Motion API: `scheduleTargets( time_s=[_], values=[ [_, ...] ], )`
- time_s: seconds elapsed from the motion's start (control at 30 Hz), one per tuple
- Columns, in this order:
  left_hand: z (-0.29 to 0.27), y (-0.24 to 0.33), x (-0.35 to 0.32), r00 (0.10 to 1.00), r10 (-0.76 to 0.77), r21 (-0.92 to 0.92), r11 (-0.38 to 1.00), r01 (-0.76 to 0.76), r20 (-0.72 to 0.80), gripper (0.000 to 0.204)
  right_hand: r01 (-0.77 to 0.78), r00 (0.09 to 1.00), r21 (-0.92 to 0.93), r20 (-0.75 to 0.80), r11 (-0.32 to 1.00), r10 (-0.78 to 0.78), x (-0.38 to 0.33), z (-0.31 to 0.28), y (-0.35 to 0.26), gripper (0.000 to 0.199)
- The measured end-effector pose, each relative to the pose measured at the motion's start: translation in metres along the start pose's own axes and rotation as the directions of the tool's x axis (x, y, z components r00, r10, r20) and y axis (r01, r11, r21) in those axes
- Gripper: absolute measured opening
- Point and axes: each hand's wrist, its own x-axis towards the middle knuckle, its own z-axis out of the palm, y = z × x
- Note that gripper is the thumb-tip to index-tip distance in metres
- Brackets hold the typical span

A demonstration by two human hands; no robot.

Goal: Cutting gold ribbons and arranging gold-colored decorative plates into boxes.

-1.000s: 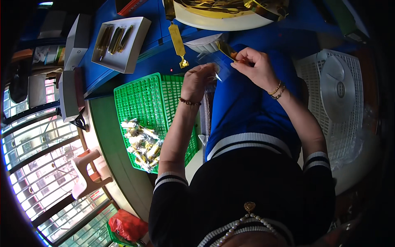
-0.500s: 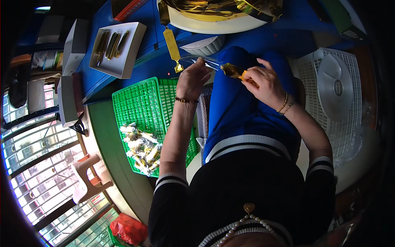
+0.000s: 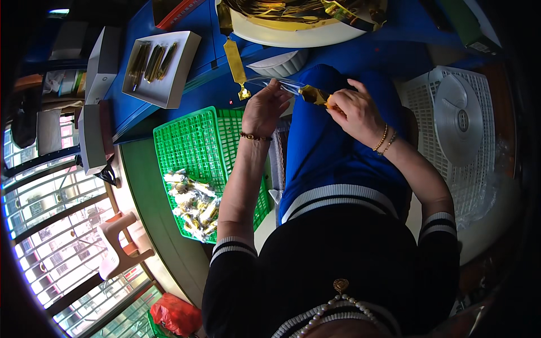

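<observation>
Over my lap, my left hand [image 3: 265,112] pinches a clear plastic bag [image 3: 290,86] between thumb and fingers. My right hand [image 3: 358,112] is closed on a shiny gold foil-like piece [image 3: 313,94], its near end covered by my fingers. The gold piece's far end meets the bag's edge; whether it is inside cannot be made out. Just beyond my left hand, a gold strip [image 3: 235,62] hangs over the table edge. It trails from a white round tray [image 3: 276,38] heaped with gold pieces [image 3: 270,8].
Left of my arm, a green basket [image 3: 189,129] holds several bagged gold pieces [image 3: 194,205]. A white box [image 3: 179,84] with several gold bundles sits on the blue table [image 3: 205,39]. At right, a white basket [image 3: 420,93] carries a reel of clear film [image 3: 459,121]. A pink stool [image 3: 115,248] stands far left.
My right hand has moved slightly left with the gold piece, toward the bag. My left hand has stayed almost in place.
</observation>
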Motion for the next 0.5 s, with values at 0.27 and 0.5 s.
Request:
scheduleTargets(
  time_s=[0.27, 0.5],
  values=[
    [0.01, 0.001, -0.005, 0.999, -0.034, -0.005, 0.999, 0.034, -0.032, 0.015, 0.029, 0.999, -0.052, -0.019, 0.998, -0.03, 0.001, -0.001, 0.001, 0.018],
    [0.008, -0.005, -0.001, 1.0, 0.021, 0.081, 0.997, -0.021, -0.004, 0.015, 0.02, 1.0, -0.074, -0.007, 0.997, -0.021, 0.002, 0.004, -0.001, 0.019]
  ],
)
